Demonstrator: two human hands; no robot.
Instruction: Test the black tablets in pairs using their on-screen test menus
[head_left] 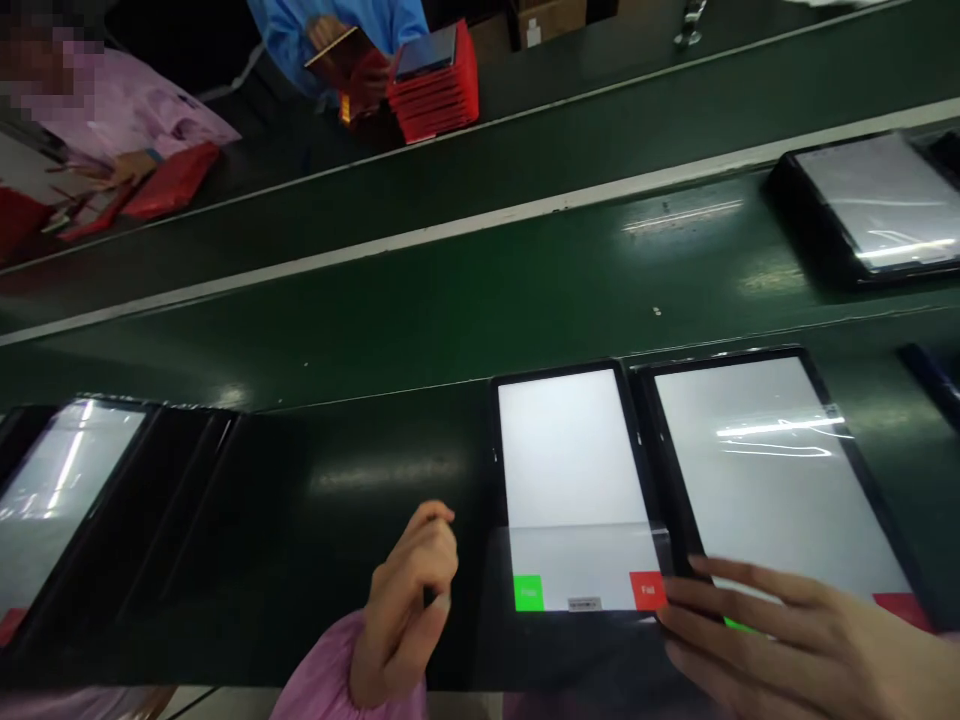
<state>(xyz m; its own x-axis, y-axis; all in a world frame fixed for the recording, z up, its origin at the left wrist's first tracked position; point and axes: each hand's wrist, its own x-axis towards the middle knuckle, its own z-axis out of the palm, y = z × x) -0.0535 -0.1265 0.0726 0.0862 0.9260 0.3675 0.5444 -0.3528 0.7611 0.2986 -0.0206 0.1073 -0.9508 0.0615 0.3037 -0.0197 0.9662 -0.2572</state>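
Two tablets with lit white screens lie side by side near the table's front edge. The left tablet [574, 470] shows a green button and a red button along its lower edge. My right hand [787, 645] rests with fingers stretched out over the lower left corner of the right tablet [772, 470]. My left hand [409, 600], in a pink sleeve, hovers just left of the left tablet with fingers loosely curled, thumb and forefinger close together, and nothing visible in them.
Another lit tablet [52, 490] lies on a stack of dark ones at the far left. A tablet [874, 205] sits on the green belt at upper right. Across the belt, people handle red boxes [439, 85] and red pouches [169, 180].
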